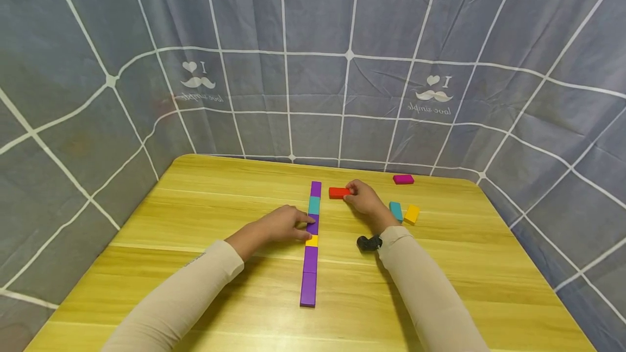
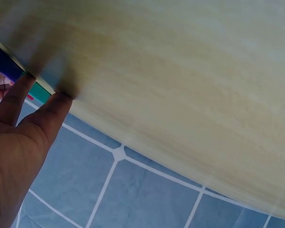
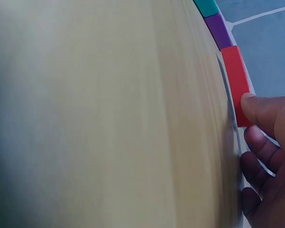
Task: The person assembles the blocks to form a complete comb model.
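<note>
A row of blocks runs away from the body in the head view: purple blocks [image 1: 308,288], a yellow one [image 1: 312,240] and a teal one [image 1: 314,205], with a purple block [image 1: 316,188] at the far end. My left hand [image 1: 281,224] rests its fingertips on the row around the yellow block and the purple one beyond it. Right of the row's far end, my right hand [image 1: 365,202] pinches a red block [image 1: 338,193] [image 3: 234,80] by its right end, thumb and fingers on it. The red block stands apart from the row in the head view.
To the right lie a teal block [image 1: 396,211], a yellow block [image 1: 412,214] and, farther back, a magenta block [image 1: 403,179]. A black device [image 1: 369,243] sits at the right wrist. A grey curtain with white lines [image 1: 318,86] hangs behind the wooden table [image 1: 220,189].
</note>
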`<state>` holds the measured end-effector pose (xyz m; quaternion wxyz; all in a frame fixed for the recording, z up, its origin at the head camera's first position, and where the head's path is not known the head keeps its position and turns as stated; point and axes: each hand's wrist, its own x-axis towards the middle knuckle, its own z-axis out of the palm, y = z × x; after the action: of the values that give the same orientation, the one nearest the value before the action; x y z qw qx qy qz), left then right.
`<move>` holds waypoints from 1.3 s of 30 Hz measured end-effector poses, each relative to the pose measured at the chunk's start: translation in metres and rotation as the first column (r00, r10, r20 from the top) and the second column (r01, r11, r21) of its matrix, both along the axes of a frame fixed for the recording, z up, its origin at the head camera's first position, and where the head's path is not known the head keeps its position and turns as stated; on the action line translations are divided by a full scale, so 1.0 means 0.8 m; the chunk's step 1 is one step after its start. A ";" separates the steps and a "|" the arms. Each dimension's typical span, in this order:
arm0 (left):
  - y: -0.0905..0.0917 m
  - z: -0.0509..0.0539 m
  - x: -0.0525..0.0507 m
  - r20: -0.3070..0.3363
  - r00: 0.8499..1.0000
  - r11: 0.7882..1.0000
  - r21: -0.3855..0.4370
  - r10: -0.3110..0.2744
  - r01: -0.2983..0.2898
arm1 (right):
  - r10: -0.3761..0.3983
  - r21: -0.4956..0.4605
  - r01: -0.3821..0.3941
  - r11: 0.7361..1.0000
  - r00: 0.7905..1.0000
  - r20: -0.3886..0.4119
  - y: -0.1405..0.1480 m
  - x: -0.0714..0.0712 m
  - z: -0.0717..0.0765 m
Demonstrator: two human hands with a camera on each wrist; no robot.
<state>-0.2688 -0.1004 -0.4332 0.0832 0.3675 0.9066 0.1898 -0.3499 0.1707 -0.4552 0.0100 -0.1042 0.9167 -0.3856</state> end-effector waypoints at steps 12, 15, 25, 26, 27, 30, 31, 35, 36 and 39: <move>0.001 -0.001 -0.001 0.011 1.000 1.000 -0.003 0.010 -0.010 | -0.027 -0.003 0.027 1.000 0.999 -0.022 -0.010 -0.005 -0.003; 0.002 -0.002 -0.001 0.009 1.000 1.000 0.005 0.000 0.000 | -0.039 -0.026 0.038 0.999 0.999 -0.009 -0.014 -0.005 -0.003; 0.002 0.003 -0.001 0.000 1.000 0.999 0.028 -0.022 0.022 | -0.085 -0.033 0.085 0.996 0.996 0.013 -0.025 -0.006 -0.008; 0.002 0.003 -0.001 0.000 1.000 0.999 0.027 -0.021 0.021 | -0.090 -0.029 0.091 0.995 0.996 0.012 -0.025 -0.006 -0.008; 0.002 0.003 -0.001 0.002 1.000 1.000 0.025 -0.019 0.019 | -0.096 -0.025 0.096 0.995 0.995 0.012 -0.026 -0.006 -0.008; 0.002 0.002 -0.002 0.003 1.000 1.000 0.017 -0.012 0.012 | -0.115 0.006 0.115 0.993 0.993 0.004 -0.028 -0.006 -0.009; 0.002 0.002 -0.002 0.005 1.000 1.000 0.016 -0.010 0.010 | -0.121 0.017 0.121 0.993 0.993 0.002 -0.028 -0.005 -0.009; 0.003 0.003 -0.001 0.014 1.000 1.000 0.013 0.000 0.000 | -0.135 0.053 0.135 0.989 0.991 -0.011 -0.031 -0.004 -0.008; 0.003 0.003 0.000 0.015 1.000 1.000 0.011 0.003 -0.003 | -0.138 0.057 0.138 0.989 0.990 -0.015 -0.031 -0.004 -0.007; 0.003 0.004 -0.001 0.015 1.000 1.000 0.009 0.007 -0.007 | -0.141 0.059 0.142 0.988 0.990 -0.019 -0.032 -0.004 -0.007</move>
<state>-0.2693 -0.0982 -0.4300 0.0877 0.3632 0.9064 0.1970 -0.3530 0.1451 -0.4607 -0.0210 -0.0413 0.9330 -0.3570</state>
